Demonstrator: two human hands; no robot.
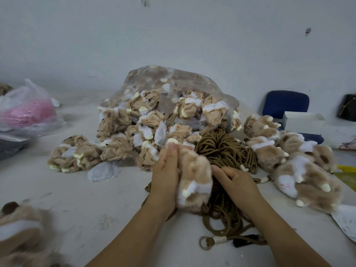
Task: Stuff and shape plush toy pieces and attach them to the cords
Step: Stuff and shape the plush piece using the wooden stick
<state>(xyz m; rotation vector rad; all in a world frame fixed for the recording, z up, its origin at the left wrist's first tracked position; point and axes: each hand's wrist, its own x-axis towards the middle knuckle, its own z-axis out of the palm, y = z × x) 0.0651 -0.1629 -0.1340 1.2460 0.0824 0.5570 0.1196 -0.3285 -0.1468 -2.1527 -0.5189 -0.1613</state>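
While both hands meet at mid-table [86, 199], we log the plush piece [194, 176] between them, tan fur w/ a white band and cream claws, raised just above the cords [221, 149]. L hand [165, 170]: fingers straight, packed together, lying flat along the piece's left flank, tips up by a cream claw; thumb not seen. R hand [237, 182]: fingers curled narrow, thumb tip pressed to the piece's right edge, pinching it there; fingertips hidden underneath, so we can't tell if they also catch a cord.

Cords: brown bundle, loose coils, touching the piece from behind and below, running toward us. One end near the R forearm carries a ring [204, 243] w/ white whipping.

Behind: clear bag [192, 79], open toward us, spilling inside-out skins [75, 153] to the left. Right side: heap of turned, furry pieces [289, 157], just beside the cords. Lower left corner: another furry piece [19, 228], blurred.

Far left: thin bag w/ pink contents [28, 110]. Far right: blue chair [285, 103], white box [303, 122] in front of it.
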